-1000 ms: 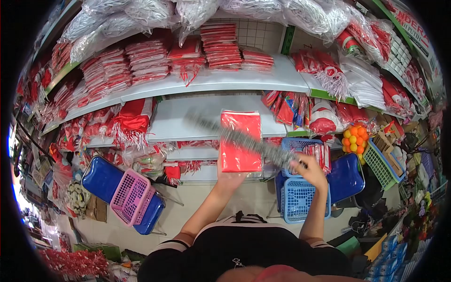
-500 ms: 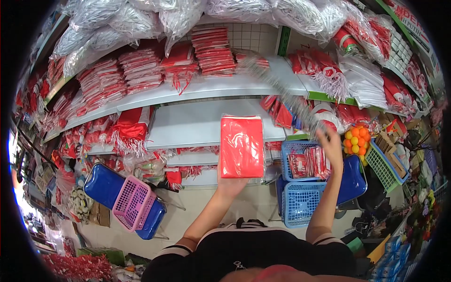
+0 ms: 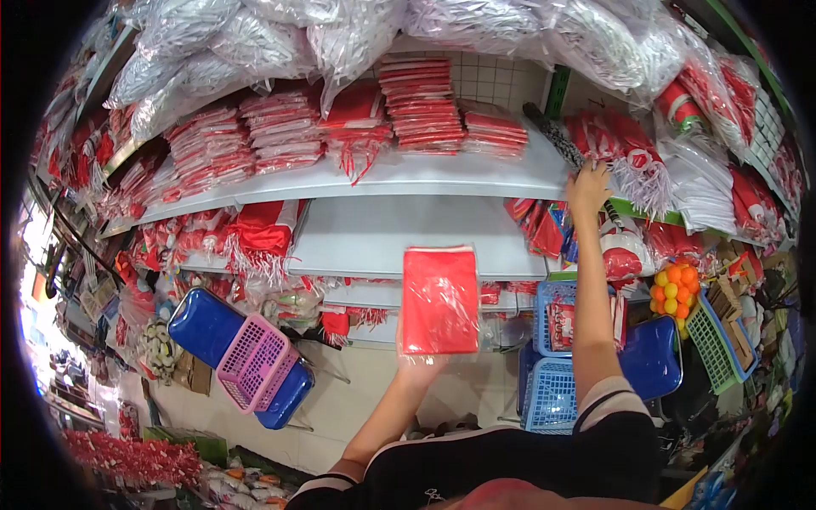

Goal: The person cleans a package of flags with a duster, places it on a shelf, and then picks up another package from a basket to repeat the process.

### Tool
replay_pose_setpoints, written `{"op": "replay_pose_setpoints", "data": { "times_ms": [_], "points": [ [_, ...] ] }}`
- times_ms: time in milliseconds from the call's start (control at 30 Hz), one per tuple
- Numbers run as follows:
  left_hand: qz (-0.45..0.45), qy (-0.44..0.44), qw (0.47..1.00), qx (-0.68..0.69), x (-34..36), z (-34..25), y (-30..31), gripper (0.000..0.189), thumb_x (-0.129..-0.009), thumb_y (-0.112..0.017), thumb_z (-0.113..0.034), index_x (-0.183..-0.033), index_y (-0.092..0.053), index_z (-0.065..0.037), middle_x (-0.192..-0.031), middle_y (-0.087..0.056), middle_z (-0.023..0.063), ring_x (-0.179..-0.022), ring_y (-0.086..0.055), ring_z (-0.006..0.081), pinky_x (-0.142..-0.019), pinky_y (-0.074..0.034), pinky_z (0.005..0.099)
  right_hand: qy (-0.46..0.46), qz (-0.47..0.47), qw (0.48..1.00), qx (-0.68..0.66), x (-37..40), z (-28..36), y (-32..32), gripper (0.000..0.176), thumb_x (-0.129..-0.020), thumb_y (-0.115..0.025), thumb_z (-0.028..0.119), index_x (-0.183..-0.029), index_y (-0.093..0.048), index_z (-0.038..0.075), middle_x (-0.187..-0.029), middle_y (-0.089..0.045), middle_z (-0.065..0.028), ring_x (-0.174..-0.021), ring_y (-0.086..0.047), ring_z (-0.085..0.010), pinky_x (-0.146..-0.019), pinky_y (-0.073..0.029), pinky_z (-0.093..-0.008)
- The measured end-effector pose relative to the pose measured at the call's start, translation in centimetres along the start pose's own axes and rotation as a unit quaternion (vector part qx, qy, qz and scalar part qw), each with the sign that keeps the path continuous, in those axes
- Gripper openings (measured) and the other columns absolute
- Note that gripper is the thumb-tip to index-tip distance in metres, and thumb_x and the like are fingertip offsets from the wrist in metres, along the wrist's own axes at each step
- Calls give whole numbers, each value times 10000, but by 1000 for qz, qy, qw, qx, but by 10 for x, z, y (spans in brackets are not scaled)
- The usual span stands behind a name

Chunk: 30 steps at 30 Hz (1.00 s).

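My left hand (image 3: 422,367) holds the lower edge of a flat red packet (image 3: 440,302) in clear plastic, in front of the lower shelf; its fingers are mostly behind the packet. My right hand (image 3: 589,194) is up at the right part of the upper shelf's edge, on a dark speckled duster (image 3: 557,140). That duster lies slanting on the shelf, its dark handle showing below the hand. To its left on the upper shelf (image 3: 374,180) are a low stack of red packets (image 3: 494,133) and a taller stack (image 3: 421,106).
Clear bags of white strips (image 3: 476,24) hang over the shelf. Below stand blue baskets (image 3: 548,395), a pink basket (image 3: 255,363) on a blue stool (image 3: 201,330), and another blue seat (image 3: 653,357). Orange and yellow balls (image 3: 675,291) and a green basket (image 3: 712,347) are at the right.
My right hand has moved up and forward with the duster, which now rests at the shelf instead of swinging in the air. The red packet stays in my left hand; the view has shifted.
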<state>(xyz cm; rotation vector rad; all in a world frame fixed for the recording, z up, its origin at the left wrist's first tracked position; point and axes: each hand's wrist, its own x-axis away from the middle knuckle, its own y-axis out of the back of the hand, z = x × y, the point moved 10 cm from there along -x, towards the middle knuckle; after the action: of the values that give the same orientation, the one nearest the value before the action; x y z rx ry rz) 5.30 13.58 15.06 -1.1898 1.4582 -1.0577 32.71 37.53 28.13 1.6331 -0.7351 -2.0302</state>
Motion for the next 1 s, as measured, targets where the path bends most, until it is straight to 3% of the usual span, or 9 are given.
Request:
{"op": "replay_pose_setpoints", "data": {
  "times_ms": [67,100,200,433,500,600,733,833,1000],
  "points": [
    [21,21,998,48,-11,-13,-17,446,-926,-402,-397,-1265,-430,-108,-1266,-494,86,-1158,-481,251,-994,-380,442,99,5,969,-225,46,39,11,389,-811,-616,266,-1107,-533,27,-992,-590,-166,-944,-582,-273,-784,-461,-417],
    [33,47,993,101,-20,-20,-24,448,-927,-399,-395,-1269,-424,-107,-1270,-489,94,-1163,-476,255,-991,-384,445,23,333,848,-412,78,80,7,340,-822,-614,221,-1086,-530,23,-918,-609,-137,-842,-605,-205,-730,-485,-361],
    [-25,-82,994,-72,-59,-81,19,438,-927,-397,-379,-1260,-427,-95,-1257,-494,116,-1164,-472,278,-982,-393,452,76,550,326,-765,193,193,63,557,-807,-611,25,-1272,-306,61,-1005,-566,-98,-832,-598,-168,-683,-508,-288],
    [116,-26,993,-21,-191,-191,-44,430,-917,-385,-391,-1209,-468,-86,-1205,-531,116,-1101,-499,297,-925,-402,480,-12,344,446,-826,117,312,38,467,-741,-646,-53,-1128,-400,38,-1071,-540,-121,-812,-617,-190,-569,-545,-297],
    [312,74,947,21,-237,-227,-48,471,-914,-383,-426,-1217,-456,-73,-1217,-506,147,-1146,-462,312,-961,-378,492,-34,312,462,-830,81,348,12,446,-725,-631,-84,-1100,-409,11,-1040,-542,-136,-774,-628,-207,-556,-548,-302],
    [-49,-36,994,-93,-278,-281,-1,491,-898,-400,-445,-1185,-456,-51,-1232,-464,184,-1133,-446,344,-987,-361,507,-82,284,473,-830,37,392,-38,369,-707,-606,-109,-1032,-457,-20,-913,-583,-155,-681,-643,-213,-541,-538,-294],
    [-161,-101,948,-257,-280,-312,10,422,-843,-511,-365,-1096,-465,-31,-1184,-433,179,-1062,-464,341,-938,-409,531,42,118,720,-683,3,409,-43,218,-703,-614,-68,-904,-537,-30,-752,-610,-170,-665,-648,-252,-542,-517,-335],
    [-129,-140,900,-392,-285,-320,-1,499,-886,-488,-322,-1282,-335,-62,-1148,-435,168,-1083,-480,309,-925,-447,465,53,6,839,-541,7,406,-4,129,-708,-627,-15,-824,-571,-19,-716,-612,-182,-685,-640,-308,-588,-506,-392],
    [-41,-150,900,-407,-308,-320,-2,410,-857,-551,-352,-1159,-459,-90,-1075,-518,117,-1008,-524,268,-801,-495,431,14,0,896,-443,9,411,-33,122,-763,-606,149,-764,-618,27,-759,-617,-223,-744,-606,-390,-654,-466,-482]
  ]
}}
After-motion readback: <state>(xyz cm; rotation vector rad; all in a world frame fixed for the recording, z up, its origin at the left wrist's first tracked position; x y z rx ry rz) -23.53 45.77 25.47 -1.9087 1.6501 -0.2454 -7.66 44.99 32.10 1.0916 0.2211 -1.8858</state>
